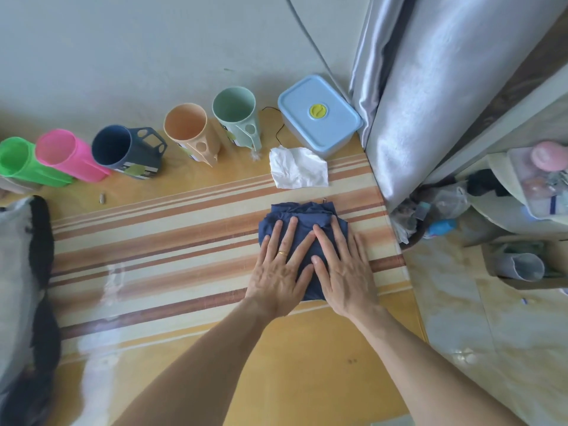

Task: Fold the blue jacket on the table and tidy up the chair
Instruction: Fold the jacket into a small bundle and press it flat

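Observation:
The blue jacket [302, 215] lies folded into a small square bundle on the striped table [172, 250], near its right edge. My left hand [278, 269] rests flat on the bundle's left half, fingers spread, a ring on one finger. My right hand [342, 269] lies flat on the right half, its fingertips beside those of the left. Both palms press down on the cloth and neither grips it. No chair is in view.
Along the wall stand several plastic cups, from green [21, 162] to mint [238, 116], and a light-blue lidded box [319, 115]. A crumpled tissue [296, 169] lies just beyond the jacket. A grey curtain [430, 96] hangs right; grey-black fabric [27, 272] lies left.

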{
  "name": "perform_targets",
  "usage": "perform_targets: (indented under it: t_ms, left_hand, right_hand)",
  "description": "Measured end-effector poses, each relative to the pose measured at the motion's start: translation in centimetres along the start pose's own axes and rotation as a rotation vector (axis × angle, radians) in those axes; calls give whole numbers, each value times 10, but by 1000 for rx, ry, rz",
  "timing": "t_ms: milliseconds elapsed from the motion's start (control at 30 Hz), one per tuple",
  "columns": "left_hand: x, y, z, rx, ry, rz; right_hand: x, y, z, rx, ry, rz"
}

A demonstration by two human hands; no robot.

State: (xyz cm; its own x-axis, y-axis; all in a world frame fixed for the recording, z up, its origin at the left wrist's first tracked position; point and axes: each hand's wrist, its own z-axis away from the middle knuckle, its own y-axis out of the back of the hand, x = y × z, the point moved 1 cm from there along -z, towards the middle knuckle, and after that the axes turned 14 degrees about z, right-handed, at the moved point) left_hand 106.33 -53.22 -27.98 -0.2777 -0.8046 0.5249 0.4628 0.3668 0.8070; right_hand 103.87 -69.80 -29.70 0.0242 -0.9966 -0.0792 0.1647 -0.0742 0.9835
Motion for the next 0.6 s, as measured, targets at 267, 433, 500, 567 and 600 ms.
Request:
perform_targets:
  t_ms: [267,433,500,567,600]
  left_hand:
    - [29,15,39,507,633,833]
    - [34,43,57,286,828,1394]
    - [30,62,75,265,820,1481]
    - [23,86,103,265,806,1570]
    - [16,100,120,263,786,1618]
  right_hand:
    - [-4,11,1,-70,-4,-261]
    - [-26,31,23,-134,-56,-726]
    - [-52,51,40,-208,-72,-900]
    - [-81,70,57,-170,-62,-947]
    - [-96,81,62,-131,-59,-959]
